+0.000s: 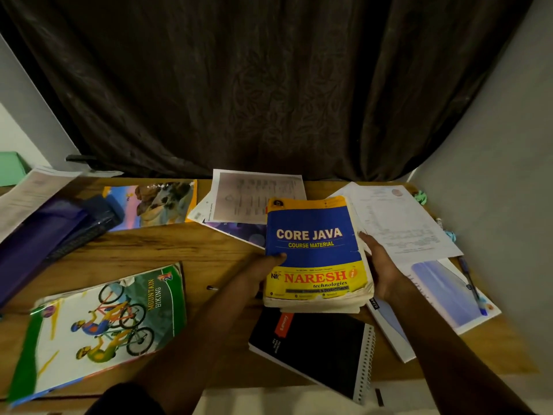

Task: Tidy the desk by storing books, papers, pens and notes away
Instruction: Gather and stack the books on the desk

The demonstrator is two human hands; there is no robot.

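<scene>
- Centrally, the thick Core Java book (317, 250) sits between both hands over the wooden desk (179, 247); its blue-and-yellow cover faces up, its page edges worn and curling at the near corner
- left hand (263, 265) closed on the book's left edge, thumb flat on the cover, fingers hidden beneath; right hand (380, 265) clasping the right edge along the page block, fingers wrapped around it
- just under the book's near end lies a black spiral notebook (314, 345) with a wire binding; beside it a pale blue notebook (440, 292), a blue pen (469, 283) lying across it
- loose printed sheets (398, 223) fan out to the right; another printed page (254, 196) lies behind the book
- glossy Mountain Biking book (98, 327) at the near left; a colourful picture book (155, 205) farther back
- purple folder (39, 235) at the far left, paper lying on it; whether it holds anything I cannot tell
- dark patterned curtain (269, 85) hangs behind
</scene>
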